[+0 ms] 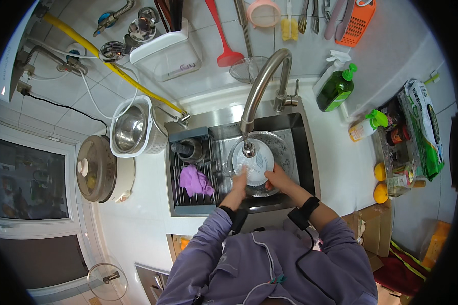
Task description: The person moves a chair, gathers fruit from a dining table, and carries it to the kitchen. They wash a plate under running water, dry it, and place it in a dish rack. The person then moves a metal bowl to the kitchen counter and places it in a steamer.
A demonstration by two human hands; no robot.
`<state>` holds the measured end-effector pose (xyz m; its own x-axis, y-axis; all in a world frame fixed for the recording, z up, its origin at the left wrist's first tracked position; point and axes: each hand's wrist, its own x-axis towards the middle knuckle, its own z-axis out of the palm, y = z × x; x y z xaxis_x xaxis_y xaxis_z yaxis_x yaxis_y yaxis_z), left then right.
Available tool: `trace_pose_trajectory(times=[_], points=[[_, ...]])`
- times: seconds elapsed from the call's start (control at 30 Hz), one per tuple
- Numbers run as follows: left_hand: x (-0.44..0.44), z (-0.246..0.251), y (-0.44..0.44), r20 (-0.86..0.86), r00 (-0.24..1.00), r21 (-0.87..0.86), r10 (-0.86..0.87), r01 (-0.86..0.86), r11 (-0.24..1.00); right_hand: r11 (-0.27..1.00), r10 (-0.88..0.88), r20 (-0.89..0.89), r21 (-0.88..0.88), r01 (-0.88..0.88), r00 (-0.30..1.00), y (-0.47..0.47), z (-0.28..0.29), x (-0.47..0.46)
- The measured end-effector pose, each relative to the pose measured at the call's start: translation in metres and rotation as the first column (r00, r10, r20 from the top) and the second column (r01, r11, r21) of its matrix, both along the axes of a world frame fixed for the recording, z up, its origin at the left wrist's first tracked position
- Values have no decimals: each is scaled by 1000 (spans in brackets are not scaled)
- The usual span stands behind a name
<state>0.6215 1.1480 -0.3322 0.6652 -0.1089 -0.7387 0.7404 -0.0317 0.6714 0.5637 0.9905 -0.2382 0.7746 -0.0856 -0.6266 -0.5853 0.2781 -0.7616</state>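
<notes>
Under the running gooseneck faucet (260,85), a white plate (262,176) is held over a metal basin (284,150) in the stainless steel sink (309,160). My right hand (278,178) grips the plate's lower right edge, thumb on top. My left hand (239,181) is at its lower left edge, partly blurred by water; its exact hold on the rim is hard to see. Left of the basin, a purple cloth (195,181) lies on a drying rack (213,164), below a dark metal pot or cup (191,150).
A white basket (158,141) with a metal bowl and a lidded electric cooker (124,177) stand left of the sink. Behind right are a green pump bottle (335,90) and a white spray bottle (334,63). An orange-capped-looking fruit pair (380,183) sits by a clear organizer (391,188).
</notes>
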Motion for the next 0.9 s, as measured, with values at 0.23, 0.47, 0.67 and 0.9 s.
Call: trace_pose_trajectory(times=[0.23, 0.47, 0.67, 0.9], points=[[-21, 17, -8, -280, 954, -341, -106, 4, 940, 979, -201, 134, 72, 193, 970, 36, -1, -6], [11, 14, 14, 0, 957, 155, -290, 287, 945, 954, 243, 49, -191, -229, 969, -15, -2, -2], [48, 7, 47, 367, 832, 437, -417, 242, 866, 258, 543, 8, -953, -157, 840, -15, 18, 22], [45, 15, 67, 365, 789, 602, -495, 206, 772, 180, 541, -163, -936, -303, 825, 3, 49, 50]])
